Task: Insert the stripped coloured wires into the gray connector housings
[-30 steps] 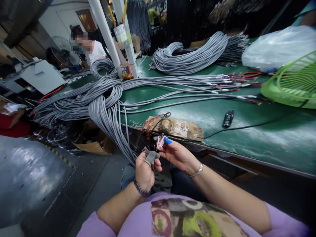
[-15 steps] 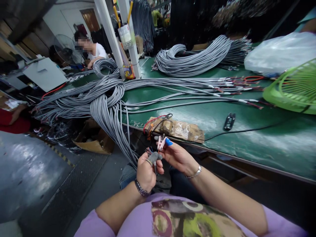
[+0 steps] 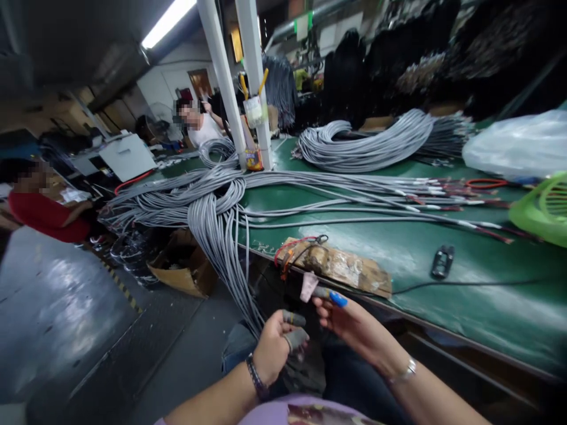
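Pink clip [image 3: 309,287], pinched by the right hand [image 3: 349,319], hung at one o'clock from the left hand [image 3: 274,345], whose capped thumb and finger stood apart! It looked like a moment between grips, calling for a steady pinch. Coloured wires fanned from that left hand half a second earlier; now none showed. Beyond, the wooden board [image 3: 349,270] lay at one o'clock along the table's [image 3: 407,242] edge, grey cables [image 3: 206,221] draping at eleven.

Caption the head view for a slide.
Right hand at a pink clip, left hand nearby, beside a green bench with bundled gray cables.
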Demonstrator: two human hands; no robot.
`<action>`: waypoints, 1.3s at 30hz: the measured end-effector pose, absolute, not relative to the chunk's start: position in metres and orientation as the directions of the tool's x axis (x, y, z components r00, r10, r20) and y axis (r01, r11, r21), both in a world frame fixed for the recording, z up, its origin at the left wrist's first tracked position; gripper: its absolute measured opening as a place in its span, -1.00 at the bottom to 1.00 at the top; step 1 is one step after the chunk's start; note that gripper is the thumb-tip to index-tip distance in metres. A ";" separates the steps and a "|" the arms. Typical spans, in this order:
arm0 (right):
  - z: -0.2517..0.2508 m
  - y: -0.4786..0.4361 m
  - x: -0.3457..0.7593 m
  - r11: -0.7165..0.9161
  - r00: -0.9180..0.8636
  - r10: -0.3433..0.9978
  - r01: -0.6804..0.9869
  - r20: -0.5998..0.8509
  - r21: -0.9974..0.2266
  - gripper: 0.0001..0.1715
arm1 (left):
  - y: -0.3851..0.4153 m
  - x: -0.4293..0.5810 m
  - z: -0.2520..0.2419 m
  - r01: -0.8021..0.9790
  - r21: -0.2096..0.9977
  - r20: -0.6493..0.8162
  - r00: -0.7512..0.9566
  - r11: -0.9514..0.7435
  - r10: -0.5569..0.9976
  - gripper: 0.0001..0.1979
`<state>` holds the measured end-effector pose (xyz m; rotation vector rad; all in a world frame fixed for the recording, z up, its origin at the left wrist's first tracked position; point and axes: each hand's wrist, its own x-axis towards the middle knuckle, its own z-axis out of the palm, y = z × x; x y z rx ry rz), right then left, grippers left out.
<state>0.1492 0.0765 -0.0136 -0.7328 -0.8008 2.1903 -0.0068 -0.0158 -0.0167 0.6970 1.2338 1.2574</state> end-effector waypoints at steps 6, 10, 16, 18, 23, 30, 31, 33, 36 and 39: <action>0.025 0.091 0.180 -0.200 -0.545 0.836 -0.196 -0.062 -0.960 -0.65 | -0.009 -0.036 -0.008 -0.115 0.992 -0.079 -0.192 0.058 0.978 -0.65; 0.052 0.121 0.204 0.215 -0.423 0.892 0.083 0.160 -0.973 -0.66 | 0.021 -0.065 0.019 0.295 0.945 0.214 -0.231 -0.141 0.949 -0.70; 0.053 0.146 0.222 0.343 -0.336 0.904 0.196 0.266 -0.919 -0.63 | 0.121 -0.089 0.066 0.884 0.324 0.460 0.165 -0.338 0.872 -0.67; 0.051 0.144 0.222 0.393 -0.343 0.888 0.215 0.308 -0.894 -0.67 | 0.162 -0.084 0.074 0.932 0.197 0.364 0.219 -0.305 0.905 -0.62; 0.050 0.136 0.219 0.514 -0.349 0.844 0.312 0.407 -0.799 -0.75 | 0.246 -0.066 0.075 0.986 -0.018 0.201 0.168 -0.168 0.965 -0.29; 0.045 0.135 0.221 0.535 -0.330 0.839 0.357 0.432 -0.766 -0.81 | 0.284 -0.059 0.076 0.987 -0.083 0.069 0.140 -0.134 0.988 -0.26; 0.045 0.135 0.221 0.532 -0.326 0.842 0.363 0.431 -0.765 -0.82 | 0.283 -0.060 0.077 0.988 -0.080 0.015 0.134 -0.133 0.991 -0.28; 0.045 0.135 0.221 0.530 -0.324 0.843 0.366 0.430 -0.765 -0.82 | 0.277 -0.065 0.081 0.987 -0.041 -0.056 0.155 -0.157 0.986 -0.34; 0.046 0.135 0.221 0.537 -0.327 0.839 0.367 0.435 -0.759 -0.83 | 0.260 -0.072 0.089 0.972 -0.055 -0.097 0.224 -0.230 0.970 -0.44; 0.047 0.135 0.221 0.544 -0.337 0.835 0.379 0.436 -0.748 -0.84 | 0.239 -0.073 0.101 0.959 -0.090 -0.132 0.255 -0.268 0.958 -0.59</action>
